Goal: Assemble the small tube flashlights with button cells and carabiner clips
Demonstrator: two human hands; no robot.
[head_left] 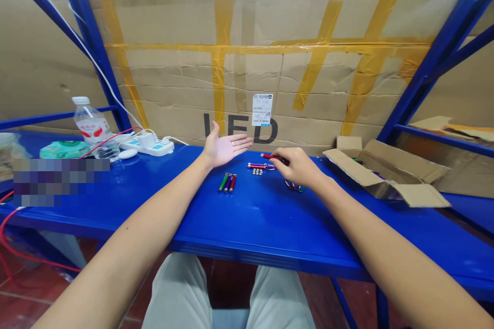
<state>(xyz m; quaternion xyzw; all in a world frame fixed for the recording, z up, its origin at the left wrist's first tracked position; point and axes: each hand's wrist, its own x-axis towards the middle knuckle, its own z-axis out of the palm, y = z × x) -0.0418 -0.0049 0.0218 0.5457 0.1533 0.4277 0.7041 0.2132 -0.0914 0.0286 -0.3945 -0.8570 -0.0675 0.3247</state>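
Note:
My left hand (pixel 227 149) is raised above the blue tabletop, palm showing and fingers stretched out, with nothing in it. In my right hand (pixel 295 164), a slim red metal tube like a small flashlight (pixel 269 156) is pinched between thumb and fingers. Just beneath it lie more red and purple tubes (pixel 257 166), partly overlapped by the hand. Several small silver button cells (pixel 257 171) sit in a cluster beside them. Green, purple and red tubes (pixel 227 183) lie side by side below my left hand. Small coloured clips (pixel 294 185) rest under my right wrist.
An open cardboard box (pixel 386 175) stands on the right of the blue table (pixel 239 221). To the left are a plastic bottle (pixel 92 128), a green packet (pixel 64 149) and a white power strip (pixel 154 145) with cables. A large taped carton (pixel 173 77) closes off the back.

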